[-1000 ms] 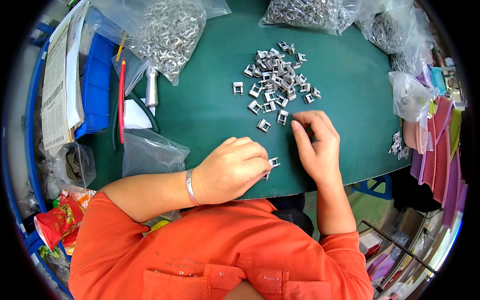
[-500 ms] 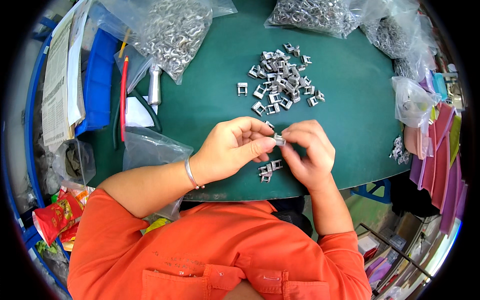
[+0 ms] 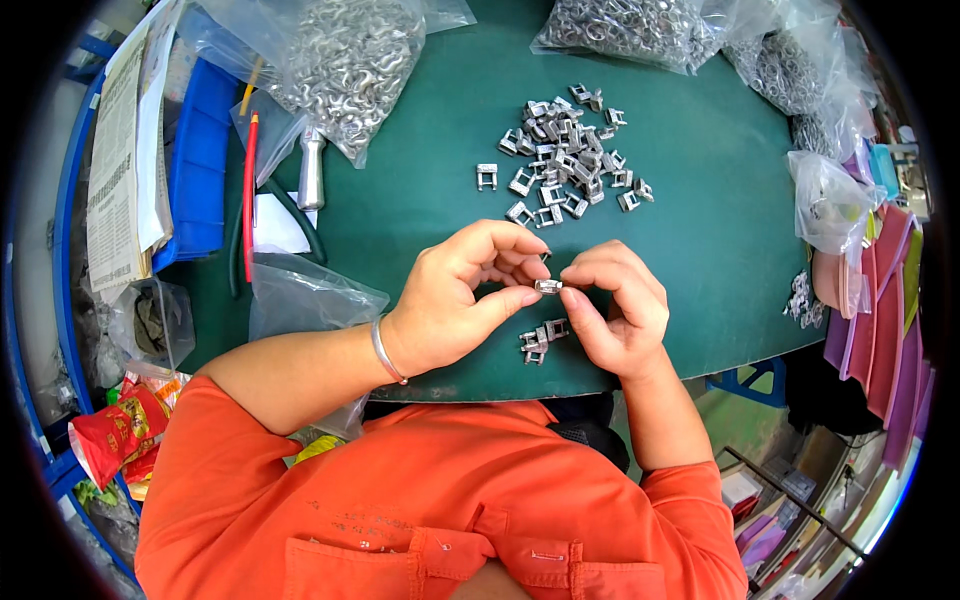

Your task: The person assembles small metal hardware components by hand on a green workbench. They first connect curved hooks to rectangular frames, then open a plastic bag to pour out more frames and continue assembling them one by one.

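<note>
A small silvery metal U-shaped fitting (image 3: 548, 286) is pinched between my hands above the table's near part. The thumb of my left hand (image 3: 450, 285) is at its left end, with the index finger raised and the other fingers curled. On the right end, the thumb and fingertips of my right hand (image 3: 622, 300) close in. Part of another metal piece (image 3: 545, 256) shows beside my left index fingertip. A few joined-looking fittings (image 3: 542, 341) lie just below my hands. Beyond them is a loose pile of similar two-pronged fittings (image 3: 565, 150), with a single one (image 3: 486, 176) to its left.
Clear bags of metal hooks (image 3: 350, 80) and rings (image 3: 630, 30) stand at the back of the green table (image 3: 420, 190). To the left are a blue bin (image 3: 198, 165), green-handled pliers (image 3: 300, 220), a red stick (image 3: 249, 190) and an empty plastic bag (image 3: 310, 300).
The fitting between my hands has turned and sits slightly lower and to the left. My left index finger has lifted from it. The pile stays as it was.
</note>
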A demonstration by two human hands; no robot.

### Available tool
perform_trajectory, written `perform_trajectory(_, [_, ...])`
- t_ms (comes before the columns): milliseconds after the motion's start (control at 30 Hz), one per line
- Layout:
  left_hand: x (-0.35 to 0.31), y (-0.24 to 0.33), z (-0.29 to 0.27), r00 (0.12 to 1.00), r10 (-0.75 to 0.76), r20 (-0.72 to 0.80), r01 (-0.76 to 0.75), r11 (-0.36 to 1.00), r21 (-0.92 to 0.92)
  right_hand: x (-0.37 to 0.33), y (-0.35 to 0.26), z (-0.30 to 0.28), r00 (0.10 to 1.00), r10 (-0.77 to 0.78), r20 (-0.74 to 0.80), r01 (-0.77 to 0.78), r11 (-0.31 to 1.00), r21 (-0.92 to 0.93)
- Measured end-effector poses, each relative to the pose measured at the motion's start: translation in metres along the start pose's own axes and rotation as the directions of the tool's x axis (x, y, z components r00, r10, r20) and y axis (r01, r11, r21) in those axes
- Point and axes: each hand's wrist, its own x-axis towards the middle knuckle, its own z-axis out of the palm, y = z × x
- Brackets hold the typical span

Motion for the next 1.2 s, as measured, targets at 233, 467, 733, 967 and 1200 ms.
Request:
perform_trajectory(233, [-0.001, 0.003, -0.002, 0.993, 0.106, 0.045, -0.113, 0.976, 0.186, 0.0, -0.007, -0.001, 0.996, 0.077, 0.054, -0.082, 0.992, 0.094])
perform_trajectory(467, [-0.004, 0.002, -0.005, 0.904, 0.276, 0.328, -0.412, 0.77, 0.487, 0.003, -0.014, -0.016, 0.942, 0.148, 0.3, -0.16, 0.987, 0.015])
perform_trajectory(733, [0.002, 0.007, -0.002, 0.999, 0.015, -0.04, -0.001, 0.949, 0.316, 0.019, -0.002, 0.007, 0.977, 0.174, 0.124, -0.111, 0.909, -0.403])
perform_trajectory(967, [0.0, 0.003, -0.004, 0.99, -0.141, 0.022, 0.137, 0.979, 0.15, -0.004, 0.003, 0.006, 0.882, 0.461, 0.096, -0.463, 0.815, 0.347])
perform_trajectory(1200, [0.002, 0.005, -0.002, 0.975, -0.217, 0.043, 0.222, 0.957, -0.186, 0.002, 0.002, 0.001, 0.962, 0.255, 0.094, -0.269, 0.944, 0.192])
